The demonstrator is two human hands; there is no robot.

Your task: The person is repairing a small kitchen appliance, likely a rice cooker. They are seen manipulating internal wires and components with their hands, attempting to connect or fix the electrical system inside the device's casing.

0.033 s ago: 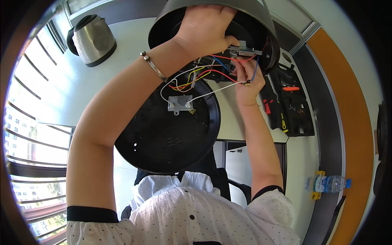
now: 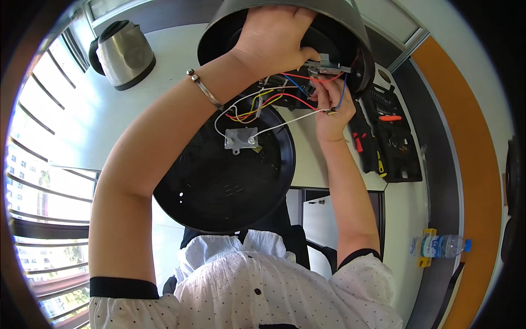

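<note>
A round dark appliance housing (image 2: pixel 350 27) is tipped with its open side toward me. My left hand (image 2: pixel 274 41) reaches inside, its fingers partly hidden against the housing and its thumb by a metal bracket (image 2: pixel 327 68). Below the bracket, my right hand (image 2: pixel 333 107) has its fingers curled in a pinch; what lies between them is hidden. Red, blue and white wires run past it. A round black base (image 2: pixel 224 192) rests in front of me, with a clear plastic box (image 2: pixel 241 139) on it. A white wire (image 2: pixel 285 122) links this box to the parts near my right hand.
A steel kettle (image 2: pixel 127 55) stands at the far left of the white table (image 2: pixel 170 49). To the right lies an opened black tool case (image 2: pixel 397 142) with red- and yellow-handled tools. Farther right is a water bottle (image 2: pixel 446 246) by a yellow object (image 2: pixel 424 262).
Almost nothing differs. The housing, the base and my left hand sit very slightly farther left; both hands keep their places on the parts.
</note>
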